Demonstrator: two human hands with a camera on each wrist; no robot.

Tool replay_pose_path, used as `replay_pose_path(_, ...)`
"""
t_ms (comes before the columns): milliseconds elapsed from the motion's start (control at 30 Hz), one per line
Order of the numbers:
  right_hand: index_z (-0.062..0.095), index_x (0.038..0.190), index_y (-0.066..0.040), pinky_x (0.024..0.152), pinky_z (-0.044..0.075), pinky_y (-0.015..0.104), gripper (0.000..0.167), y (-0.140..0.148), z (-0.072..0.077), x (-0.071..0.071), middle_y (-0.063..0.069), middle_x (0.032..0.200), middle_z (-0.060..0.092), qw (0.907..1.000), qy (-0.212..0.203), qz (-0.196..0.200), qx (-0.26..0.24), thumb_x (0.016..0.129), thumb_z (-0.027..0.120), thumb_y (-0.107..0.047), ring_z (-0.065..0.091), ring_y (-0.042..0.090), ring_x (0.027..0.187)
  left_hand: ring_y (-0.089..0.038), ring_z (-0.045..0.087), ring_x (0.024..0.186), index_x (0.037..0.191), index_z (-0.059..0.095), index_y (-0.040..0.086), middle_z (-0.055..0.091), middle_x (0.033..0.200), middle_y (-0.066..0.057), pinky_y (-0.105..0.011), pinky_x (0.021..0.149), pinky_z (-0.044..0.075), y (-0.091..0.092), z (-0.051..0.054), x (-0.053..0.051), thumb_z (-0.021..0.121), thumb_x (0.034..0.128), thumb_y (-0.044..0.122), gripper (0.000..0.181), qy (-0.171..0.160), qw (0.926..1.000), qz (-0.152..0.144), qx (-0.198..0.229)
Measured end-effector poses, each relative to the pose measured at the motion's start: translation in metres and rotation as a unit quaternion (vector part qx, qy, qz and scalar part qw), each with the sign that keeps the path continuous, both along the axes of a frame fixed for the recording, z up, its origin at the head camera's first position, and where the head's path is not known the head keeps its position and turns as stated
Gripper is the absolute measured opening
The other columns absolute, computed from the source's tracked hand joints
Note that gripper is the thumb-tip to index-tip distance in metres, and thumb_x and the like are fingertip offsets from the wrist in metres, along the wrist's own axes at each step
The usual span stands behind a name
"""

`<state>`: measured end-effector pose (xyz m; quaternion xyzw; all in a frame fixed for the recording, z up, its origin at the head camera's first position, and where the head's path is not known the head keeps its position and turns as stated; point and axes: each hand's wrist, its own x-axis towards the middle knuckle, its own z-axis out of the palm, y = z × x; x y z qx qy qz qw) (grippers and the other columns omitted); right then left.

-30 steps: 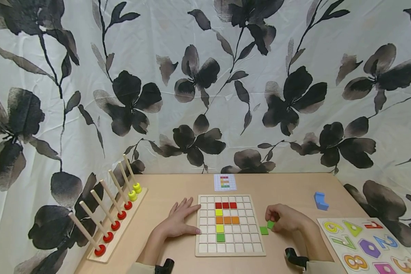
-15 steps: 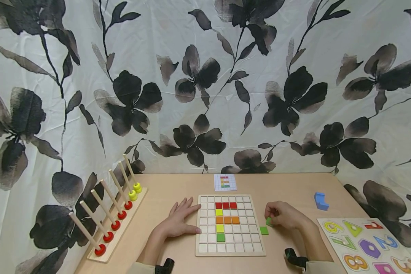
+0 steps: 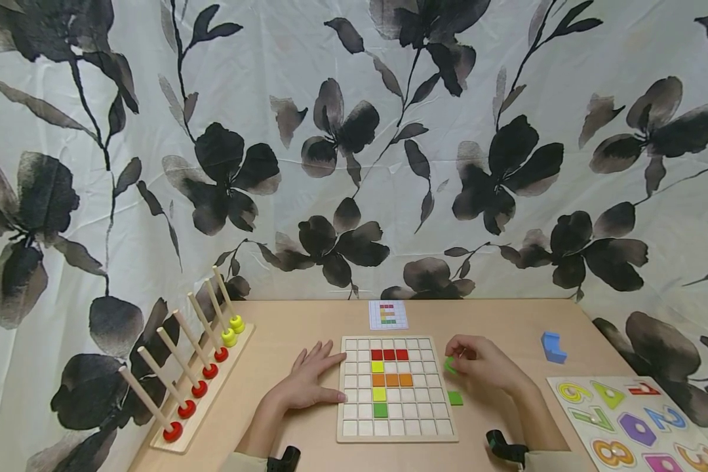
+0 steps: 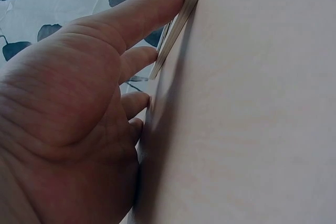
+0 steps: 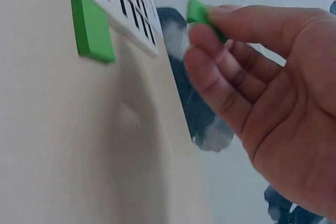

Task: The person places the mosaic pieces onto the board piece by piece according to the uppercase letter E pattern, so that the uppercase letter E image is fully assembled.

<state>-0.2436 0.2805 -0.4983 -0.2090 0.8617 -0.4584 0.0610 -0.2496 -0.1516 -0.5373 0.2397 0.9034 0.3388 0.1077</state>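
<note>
A wooden grid board (image 3: 413,429) lies mid-table, with a row of red tiles (image 3: 390,354), single yellow tiles (image 3: 379,393), a row of orange tiles (image 3: 392,379) and one green tile (image 3: 380,410) in its cells. My left hand (image 3: 308,381) rests at the board's left edge, fingers spread, thumb and fingertips touching the frame. Between thumb and fingers, my right hand (image 3: 488,365) pinches a green tile (image 5: 197,11), raised off the table just right of the board. Another green tile (image 3: 455,398) lies on the table against the board's right edge.
Behind the board lies a small pattern card (image 3: 388,314). A peg rack (image 3: 179,440) with red and yellow rings stands on the left. At the right are a blue block (image 3: 552,347) and a number puzzle board (image 3: 631,419). A floral curtain hangs behind.
My right hand has lifted the green tile from the table and carried it away from me and slightly left, towards the board. The left hand stays in place.
</note>
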Motion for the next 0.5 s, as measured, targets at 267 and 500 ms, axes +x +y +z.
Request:
replay_pose_path(267,0.072,0.105,-0.009,0.065,0.054,0.024,0.008,-0.017,0.005,0.0,0.007,0.089,0.067,0.9989,0.01,0.01,-0.044,0.097,0.072,-0.011,0.062,0.016,0.073,-0.043,0.006,0.162,0.156,0.05,0.02,0.019,0.173,-0.02,-0.067,0.127,-0.003,0.0,0.0,0.0,0.081,0.0831,0.053,0.086,0.002,1.0,0.0,-0.002)
replay_pose_path(500,0.073,0.107,-0.011,0.069,0.053,0.021,0.011,-0.028,0.005,0.001,0.006,0.095,0.068,0.9992,0.016,-0.005,-0.036,0.096,0.074,-0.012,0.061,0.016,0.081,-0.043,0.006,0.162,0.155,0.05,0.02,0.02,0.173,-0.02,-0.067,0.126,-0.003,0.0,0.0,0.0,0.081,0.0831,0.054,0.086,0.003,1.0,-0.001,-0.002)
